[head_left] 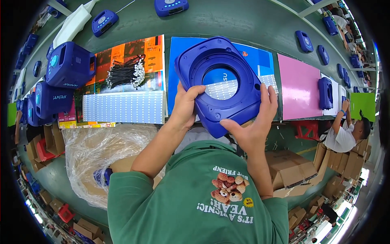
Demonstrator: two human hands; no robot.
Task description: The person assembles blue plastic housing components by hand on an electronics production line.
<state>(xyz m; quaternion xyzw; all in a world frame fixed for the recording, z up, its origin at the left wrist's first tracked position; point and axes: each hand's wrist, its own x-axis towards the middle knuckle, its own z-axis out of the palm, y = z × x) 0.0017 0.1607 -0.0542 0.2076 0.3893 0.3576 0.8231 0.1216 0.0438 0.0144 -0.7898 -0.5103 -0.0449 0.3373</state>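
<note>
A blue plastic speaker housing [221,107], squarish with a large round hole, is raised and tilted between my two hands above the bench. My left hand [186,102] grips its left side, thumb on the face near the opening. On the lower right, my right hand [254,128] holds the edge, with its thumb at the bottom rim and fingers along the right side. Beneath lies a blue board [260,61], and a sheet of pale strips shows through the hole. To the left sit a bundle of black wires [120,74] with white connectors and a pale strip panel [124,107].
Assembled blue speakers [67,65] are stacked at left. More blue units [104,22] lie on the green surface beyond. A pink board [302,87] is at right, near a seated co-worker [347,130]. Plastic wrap [97,162] and cardboard boxes [290,171] flank me.
</note>
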